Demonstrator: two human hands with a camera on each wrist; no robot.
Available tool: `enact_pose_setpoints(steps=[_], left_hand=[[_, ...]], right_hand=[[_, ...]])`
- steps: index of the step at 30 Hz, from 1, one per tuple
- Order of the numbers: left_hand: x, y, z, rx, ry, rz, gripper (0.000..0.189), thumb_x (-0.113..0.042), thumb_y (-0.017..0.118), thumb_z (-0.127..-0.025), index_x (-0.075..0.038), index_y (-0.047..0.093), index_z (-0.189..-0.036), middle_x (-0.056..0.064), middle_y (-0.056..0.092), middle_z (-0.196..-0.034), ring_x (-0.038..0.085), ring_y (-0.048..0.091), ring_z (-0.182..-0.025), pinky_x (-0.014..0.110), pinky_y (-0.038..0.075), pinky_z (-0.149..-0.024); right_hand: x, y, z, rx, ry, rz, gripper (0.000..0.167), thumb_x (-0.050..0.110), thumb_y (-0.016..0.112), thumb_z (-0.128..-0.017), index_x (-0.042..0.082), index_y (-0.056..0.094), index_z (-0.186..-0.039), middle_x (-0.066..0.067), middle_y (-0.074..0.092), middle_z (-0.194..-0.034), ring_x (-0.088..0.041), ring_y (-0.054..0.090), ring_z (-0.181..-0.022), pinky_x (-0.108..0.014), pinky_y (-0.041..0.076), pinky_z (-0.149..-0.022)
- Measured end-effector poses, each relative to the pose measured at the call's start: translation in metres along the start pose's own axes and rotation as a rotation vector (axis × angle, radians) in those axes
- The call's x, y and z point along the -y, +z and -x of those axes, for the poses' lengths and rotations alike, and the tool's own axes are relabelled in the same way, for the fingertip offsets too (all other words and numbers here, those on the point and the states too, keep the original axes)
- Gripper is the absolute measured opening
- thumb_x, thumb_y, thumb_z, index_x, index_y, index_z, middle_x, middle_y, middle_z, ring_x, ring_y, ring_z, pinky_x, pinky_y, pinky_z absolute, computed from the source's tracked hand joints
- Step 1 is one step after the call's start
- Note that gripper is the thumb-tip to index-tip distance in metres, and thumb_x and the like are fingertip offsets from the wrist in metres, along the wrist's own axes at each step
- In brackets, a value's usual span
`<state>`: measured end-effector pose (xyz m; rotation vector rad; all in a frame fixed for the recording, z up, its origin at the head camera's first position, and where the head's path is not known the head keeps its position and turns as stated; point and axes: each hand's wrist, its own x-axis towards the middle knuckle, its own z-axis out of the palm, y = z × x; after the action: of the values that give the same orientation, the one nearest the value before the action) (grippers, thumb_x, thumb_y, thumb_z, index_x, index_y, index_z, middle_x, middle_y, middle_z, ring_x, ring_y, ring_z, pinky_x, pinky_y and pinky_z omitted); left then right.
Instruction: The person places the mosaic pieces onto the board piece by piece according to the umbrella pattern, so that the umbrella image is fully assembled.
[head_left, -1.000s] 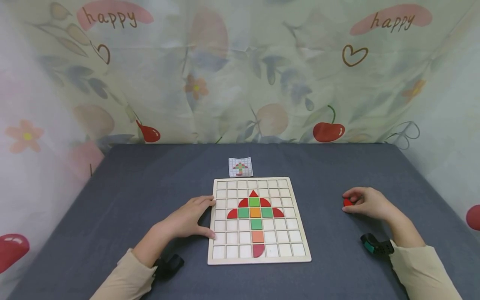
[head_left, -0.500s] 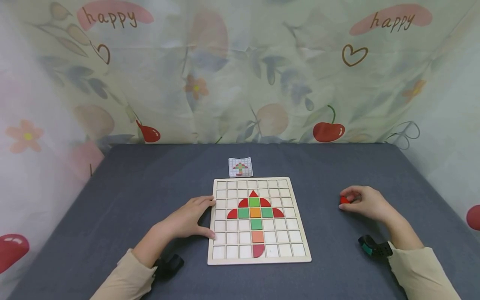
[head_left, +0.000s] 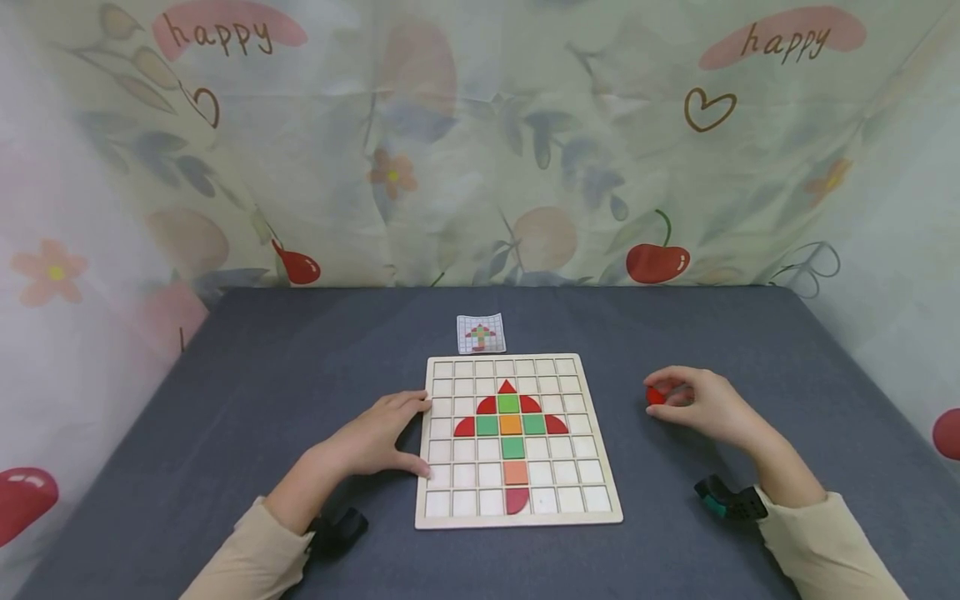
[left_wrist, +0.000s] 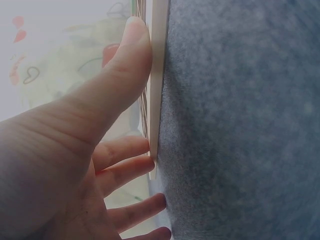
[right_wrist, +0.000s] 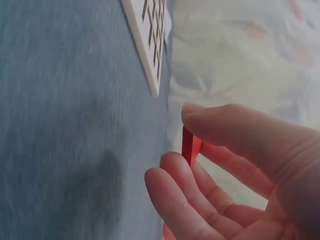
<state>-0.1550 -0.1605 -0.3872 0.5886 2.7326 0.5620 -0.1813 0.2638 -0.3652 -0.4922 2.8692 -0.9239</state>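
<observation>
A wooden grid board point(head_left: 585, 522) lies on the dark cloth, with several coloured tiles forming an arrow-like figure in its cells. My left hand point(head_left: 371, 435) rests at the board's left edge, fingers spread. In the left wrist view its thumb point(left_wrist: 134, 47) and two fingers touch the board's side point(left_wrist: 158, 75); the other fingers extend past the corner. To the right of the board, my right hand point(head_left: 708, 404) pinches a small red tile point(head_left: 656, 396) between thumb and fingers. In the right wrist view the red tile point(right_wrist: 188, 145) stands on edge, partly covered by fingers, so its full outline is hidden.
A small printed card point(head_left: 482, 335) with a similar figure lies just behind the board. A dark cloth point(head_left: 300, 367) covers the table, and a patterned curtain point(head_left: 480, 167) hangs behind it. Black straps with devices sit at both wrists.
My right hand has moved left toward the board with the red tile pinched in it. My left hand stays at the board's edge, and the tiles on the board are unchanged.
</observation>
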Motion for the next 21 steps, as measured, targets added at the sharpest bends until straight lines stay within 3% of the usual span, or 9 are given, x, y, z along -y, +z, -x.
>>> enact_pose_setpoints(steps=[6, 21], left_hand=[[0.001, 0.000, 0.001, -0.001, 0.004, 0.001, 0.091, -0.047, 0.078, -0.069, -0.004, 0.040, -0.139, 0.014, 0.036, -0.148, 0.034, 0.031, -0.137, 0.050, 0.032, -0.109], [0.000, 0.000, 0.001, -0.002, 0.002, -0.002, 0.092, -0.047, 0.078, -0.069, -0.004, 0.040, -0.140, 0.014, 0.036, -0.148, 0.034, 0.032, -0.137, 0.050, 0.032, -0.109]], right_hand=[[0.015, 0.012, -0.001, -0.015, -0.072, -0.018, 0.038, 0.020, 0.075, -0.079, 0.004, 0.065, -0.112, -0.008, 0.065, -0.098, 0.002, 0.057, -0.072, -0.020, 0.046, -0.062], [0.055, 0.042, 0.001, 0.023, -0.149, -0.169, 0.029, 0.011, 0.075, -0.077, 0.002, 0.065, -0.103, -0.010, 0.063, -0.100, -0.005, 0.059, -0.077, -0.018, 0.054, -0.066]])
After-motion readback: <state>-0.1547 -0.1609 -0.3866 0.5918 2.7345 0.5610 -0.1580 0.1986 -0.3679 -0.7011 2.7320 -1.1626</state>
